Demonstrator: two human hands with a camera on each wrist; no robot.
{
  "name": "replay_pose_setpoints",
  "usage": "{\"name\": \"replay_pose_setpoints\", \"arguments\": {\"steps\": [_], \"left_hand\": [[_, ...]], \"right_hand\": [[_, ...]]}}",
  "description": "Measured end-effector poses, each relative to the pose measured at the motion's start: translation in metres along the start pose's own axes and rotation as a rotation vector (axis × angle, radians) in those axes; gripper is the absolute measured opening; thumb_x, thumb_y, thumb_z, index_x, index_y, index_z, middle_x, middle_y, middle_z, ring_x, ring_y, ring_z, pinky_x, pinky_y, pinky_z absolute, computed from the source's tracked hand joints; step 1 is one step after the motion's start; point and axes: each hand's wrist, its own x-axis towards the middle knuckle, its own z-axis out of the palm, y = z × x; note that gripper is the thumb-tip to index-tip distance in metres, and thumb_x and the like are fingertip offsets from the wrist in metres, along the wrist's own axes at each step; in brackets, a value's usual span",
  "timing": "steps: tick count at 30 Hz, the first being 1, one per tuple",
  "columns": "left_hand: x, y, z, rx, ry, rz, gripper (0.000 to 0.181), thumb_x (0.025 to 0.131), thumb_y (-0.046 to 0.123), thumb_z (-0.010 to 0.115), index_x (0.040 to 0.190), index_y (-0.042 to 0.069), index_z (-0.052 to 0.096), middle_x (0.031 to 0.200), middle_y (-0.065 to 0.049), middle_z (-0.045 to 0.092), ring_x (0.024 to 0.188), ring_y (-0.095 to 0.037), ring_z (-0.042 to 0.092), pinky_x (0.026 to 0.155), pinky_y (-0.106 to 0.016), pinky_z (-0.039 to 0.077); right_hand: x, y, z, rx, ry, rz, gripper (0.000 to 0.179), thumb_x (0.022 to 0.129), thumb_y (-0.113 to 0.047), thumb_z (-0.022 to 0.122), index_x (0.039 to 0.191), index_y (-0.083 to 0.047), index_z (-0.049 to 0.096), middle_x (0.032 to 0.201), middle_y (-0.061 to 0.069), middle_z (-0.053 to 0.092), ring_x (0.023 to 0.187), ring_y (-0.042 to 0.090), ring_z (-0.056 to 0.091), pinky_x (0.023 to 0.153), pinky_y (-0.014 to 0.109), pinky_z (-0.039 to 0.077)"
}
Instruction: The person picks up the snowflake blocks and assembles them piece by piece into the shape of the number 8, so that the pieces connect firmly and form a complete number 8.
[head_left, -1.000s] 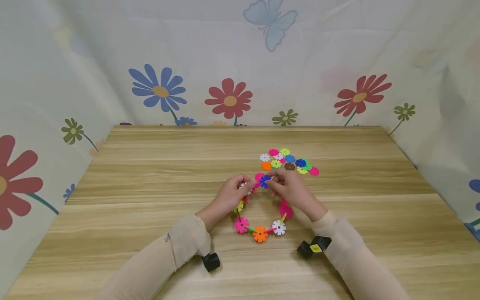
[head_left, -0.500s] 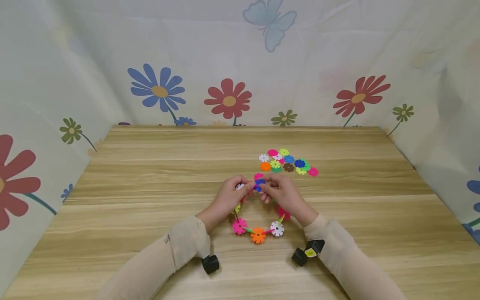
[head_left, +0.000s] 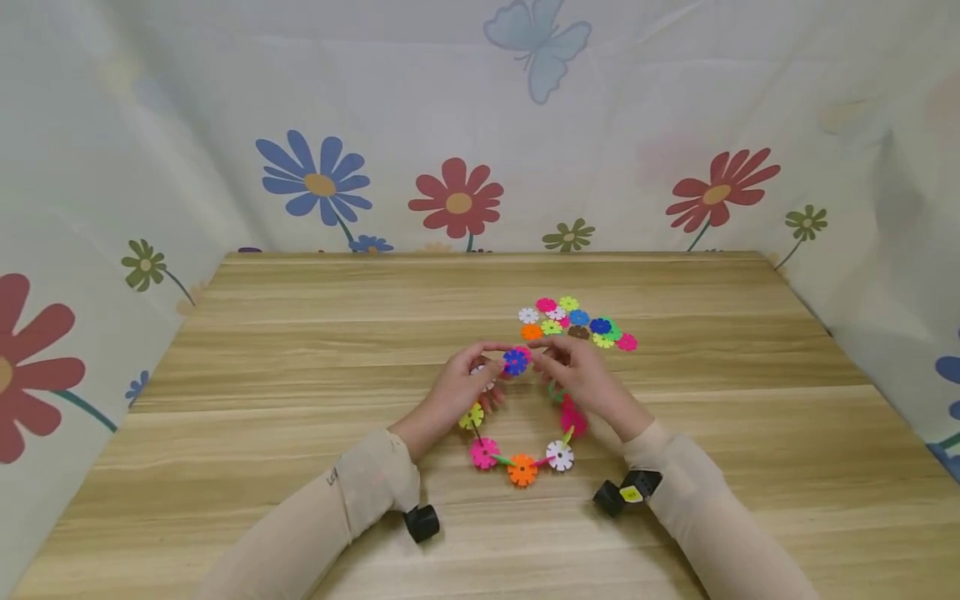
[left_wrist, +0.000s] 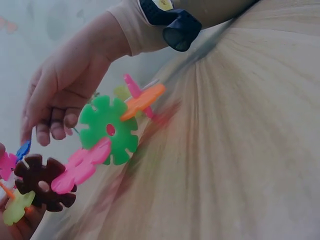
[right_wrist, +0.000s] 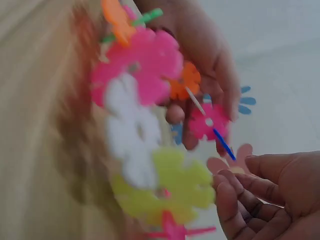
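Observation:
In the head view, a string of notched interlocking plastic discs curves in a ring over the table, with an orange disc (head_left: pixel 522 470) at the near side. My left hand (head_left: pixel 467 383) pinches a pink disc (right_wrist: pixel 207 121) at the far end of the string. A blue disc (head_left: pixel 515 361) is slotted into that pink disc and appears edge-on in the right wrist view. Just right of the blue disc is my right hand (head_left: pixel 581 375), fingers loosely bent and apart from it. A green disc (left_wrist: pixel 109 131) of the string hangs below my right hand in the left wrist view.
Loose discs in several colours lie scattered behind the hands, among them a brown disc (head_left: pixel 578 332) and a white disc (head_left: pixel 528 316). The wooden table (head_left: pixel 300 333) ends at a flower-printed curtain (head_left: pixel 637 125).
My right hand brought the blue disc left against the pink disc, then let go and drew back to the right. The blue disc now stays on the string by my left hand.

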Motion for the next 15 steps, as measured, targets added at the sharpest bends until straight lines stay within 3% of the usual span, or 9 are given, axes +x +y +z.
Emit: {"name": "replay_pose_setpoints", "arguments": {"steps": [6, 11, 15], "left_hand": [[0.001, 0.001, 0.0, 0.023, -0.012, -0.015, 0.031, 0.099, 0.016, 0.051, 0.129, 0.018, 0.058, 0.096, -0.021, 0.057, 0.058, -0.016, 0.059, 0.045, -0.025, 0.049], [0.001, -0.001, -0.001, 0.059, -0.025, -0.001, 0.032, 0.099, 0.018, 0.053, 0.131, 0.019, 0.058, 0.096, -0.019, 0.055, 0.059, -0.018, 0.058, 0.047, -0.026, 0.049], [0.003, -0.003, -0.001, 0.152, -0.02, 0.0, 0.038, 0.093, 0.021, 0.063, 0.131, 0.022, 0.057, 0.098, -0.013, 0.057, 0.058, -0.017, 0.058, 0.053, -0.026, 0.051]], "right_hand": [[0.003, 0.01, -0.023, -0.102, 0.077, 0.033, 0.024, 0.096, -0.009, 0.057, 0.113, 0.006, 0.063, 0.089, 0.025, 0.064, 0.074, 0.033, 0.061, 0.058, 0.035, 0.055], [0.01, 0.021, -0.039, -0.219, 0.1, 0.094, 0.025, 0.096, -0.013, 0.058, 0.114, 0.003, 0.064, 0.1, 0.02, 0.067, 0.082, 0.028, 0.059, 0.063, 0.027, 0.05], [0.017, 0.029, -0.047, -0.32, 0.102, 0.118, 0.023, 0.095, -0.014, 0.059, 0.112, 0.0, 0.067, 0.106, 0.017, 0.069, 0.087, 0.027, 0.059, 0.07, 0.03, 0.05]]}}
